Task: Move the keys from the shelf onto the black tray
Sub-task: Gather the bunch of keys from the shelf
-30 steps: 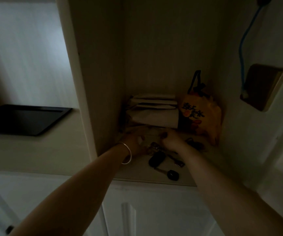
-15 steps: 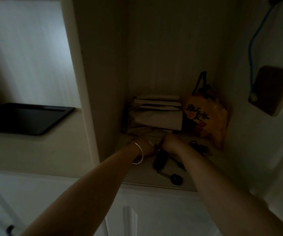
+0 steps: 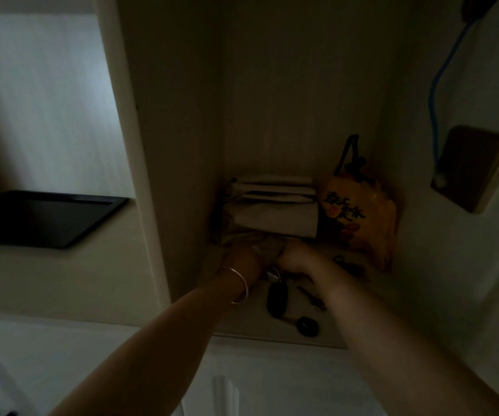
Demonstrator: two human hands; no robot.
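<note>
A bunch of keys (image 3: 277, 298) with a long black fob, a metal key and a small round black tag lies on the dim shelf (image 3: 242, 322) of a cupboard nook. My left hand (image 3: 242, 259), with a thin bangle on the wrist, and my right hand (image 3: 294, 258) are both down at the far end of the bunch, fingers curled over its ring. How firmly either hand grips is hidden in the dark. The black tray (image 3: 41, 217) sits flat on the counter to the left, beyond the nook's side wall.
Folded pale cloths or papers (image 3: 272, 205) are stacked at the back of the nook, beside an orange printed bag (image 3: 359, 217). More dark keys (image 3: 347, 265) lie by the bag. A blue cable (image 3: 434, 115) runs to a brown box (image 3: 473, 166) on the right wall.
Both hands stay bunched at the top of the keys; the fob and round tag have shifted only slightly. The camera has drifted a little.
</note>
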